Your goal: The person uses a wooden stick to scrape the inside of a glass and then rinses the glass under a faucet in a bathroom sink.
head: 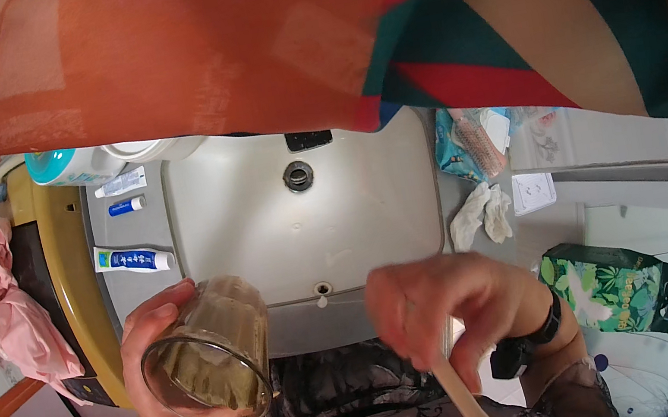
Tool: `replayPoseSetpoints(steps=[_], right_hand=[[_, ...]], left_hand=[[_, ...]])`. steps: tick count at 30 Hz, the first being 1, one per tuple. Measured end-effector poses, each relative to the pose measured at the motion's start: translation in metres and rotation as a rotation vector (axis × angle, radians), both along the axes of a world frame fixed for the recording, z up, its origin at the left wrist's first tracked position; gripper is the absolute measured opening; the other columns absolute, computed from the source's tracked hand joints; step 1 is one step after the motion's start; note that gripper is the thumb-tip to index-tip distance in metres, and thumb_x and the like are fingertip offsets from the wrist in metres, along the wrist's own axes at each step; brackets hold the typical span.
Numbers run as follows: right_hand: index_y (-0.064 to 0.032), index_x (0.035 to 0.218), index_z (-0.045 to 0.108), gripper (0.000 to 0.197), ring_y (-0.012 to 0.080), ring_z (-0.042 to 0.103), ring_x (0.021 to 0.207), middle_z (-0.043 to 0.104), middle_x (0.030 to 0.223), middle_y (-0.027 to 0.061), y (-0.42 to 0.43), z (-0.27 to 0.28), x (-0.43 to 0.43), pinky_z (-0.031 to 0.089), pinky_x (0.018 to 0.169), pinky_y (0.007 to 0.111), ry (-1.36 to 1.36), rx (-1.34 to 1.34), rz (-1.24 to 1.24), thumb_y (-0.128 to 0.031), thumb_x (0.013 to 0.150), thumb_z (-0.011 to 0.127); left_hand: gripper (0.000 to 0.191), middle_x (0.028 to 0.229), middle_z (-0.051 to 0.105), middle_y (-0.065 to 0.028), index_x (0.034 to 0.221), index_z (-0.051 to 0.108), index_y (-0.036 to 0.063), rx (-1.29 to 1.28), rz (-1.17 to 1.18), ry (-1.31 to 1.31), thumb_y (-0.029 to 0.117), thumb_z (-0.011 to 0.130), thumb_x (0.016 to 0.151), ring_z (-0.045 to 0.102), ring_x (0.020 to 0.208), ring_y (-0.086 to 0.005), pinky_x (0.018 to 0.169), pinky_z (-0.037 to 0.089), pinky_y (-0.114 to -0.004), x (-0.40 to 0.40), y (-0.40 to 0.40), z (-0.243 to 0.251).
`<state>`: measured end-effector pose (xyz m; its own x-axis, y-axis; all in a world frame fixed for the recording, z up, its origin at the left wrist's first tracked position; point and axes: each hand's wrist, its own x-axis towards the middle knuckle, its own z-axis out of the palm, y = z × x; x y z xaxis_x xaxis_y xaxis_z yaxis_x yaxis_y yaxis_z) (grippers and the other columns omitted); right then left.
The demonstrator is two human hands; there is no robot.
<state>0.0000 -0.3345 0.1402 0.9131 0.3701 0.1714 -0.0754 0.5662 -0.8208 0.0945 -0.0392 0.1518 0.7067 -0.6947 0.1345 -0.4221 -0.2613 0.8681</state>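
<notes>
My left hand (158, 361) is wrapped around a clear ribbed drinking glass (218, 345), tilted with its mouth towards me; its inside looks yellowish and cloudy. Right of it, my right hand (448, 308), slightly blurred, grips a slender pale stick or handle (466, 400) that points down towards my body; its other end is hidden by the fingers. Beyond both hands lies a white washbasin (311, 231) with a dark drain plug (298, 177). A blue and white toothpaste tube (133, 258) rests on the grey counter just beyond my left hand.
A small tube (120, 183) and a blue capped stick (127, 206) lie on the left counter. Crumpled white tissues (471, 216) and a pink hairbrush (478, 143) are at the right. A pink cloth (17, 317) hangs far left; a green printed bag (612, 289) is far right. Patterned fabric (217, 50) covers the top.
</notes>
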Motion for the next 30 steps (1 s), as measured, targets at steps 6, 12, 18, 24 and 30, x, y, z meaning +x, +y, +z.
replayPoseSetpoints(steps=[6, 12, 18, 24, 30], right_hand=[[-0.0058, 0.094, 0.065, 0.031, 0.0235, 0.055, 0.089, 0.062, 0.091, 0.0067, -0.003, -0.011, -0.001, 0.044, 0.078, 0.035, -0.062, 0.002, -0.029, -0.018, 0.071, 0.081], [-0.0051, 0.094, 0.066, 0.03, 0.0235, 0.056, 0.09, 0.063, 0.091, 0.0069, -0.001, -0.011, -0.003, 0.045, 0.076, 0.034, 0.021, 0.015, -0.017, -0.015, 0.069, 0.081], [-0.0054, 0.094, 0.067, 0.031, 0.0231, 0.057, 0.09, 0.064, 0.091, 0.0068, -0.003, -0.01, -0.002, 0.045, 0.075, 0.033, 0.1, -0.01, -0.017, -0.017, 0.069, 0.082], [-0.0057, 0.093, 0.067, 0.03, 0.0227, 0.057, 0.088, 0.062, 0.091, 0.0098, 0.001, -0.009, 0.0, 0.045, 0.075, 0.033, 0.008, 0.011, 0.028, -0.018, 0.069, 0.081], [-0.0072, 0.093, 0.068, 0.03, 0.0212, 0.057, 0.087, 0.061, 0.089, 0.0078, 0.002, 0.001, -0.001, 0.044, 0.075, 0.031, -0.01, 0.0, 0.054, -0.019, 0.069, 0.081]], left_hand=[[0.112, 0.125, 0.047, -0.0215, 0.135, 0.032, 0.006, 0.033, -0.026, -0.011, 0.046, 0.092, 0.049, 0.052, 0.116, -0.0344, 0.095, 0.047, -0.044, 0.0, 0.0, 0.001], [0.111, 0.123, 0.048, -0.0206, 0.134, 0.033, 0.0071, 0.041, -0.031, -0.015, 0.047, 0.091, 0.049, 0.052, 0.116, -0.0346, 0.095, 0.047, -0.044, 0.001, -0.001, 0.001], [0.11, 0.121, 0.049, -0.021, 0.134, 0.033, 0.0073, 0.033, -0.012, -0.013, 0.043, 0.093, 0.049, 0.053, 0.114, -0.0343, 0.094, 0.047, -0.044, 0.0, 0.003, 0.0], [0.11, 0.122, 0.048, -0.0208, 0.134, 0.033, 0.0074, 0.048, -0.001, 0.003, 0.042, 0.093, 0.049, 0.052, 0.115, -0.0338, 0.095, 0.046, -0.044, -0.001, 0.006, 0.001], [0.108, 0.124, 0.046, -0.0191, 0.134, 0.033, 0.0072, 0.026, -0.009, 0.026, 0.039, 0.093, 0.049, 0.051, 0.117, -0.0338, 0.097, 0.046, -0.045, -0.001, 0.005, 0.002]])
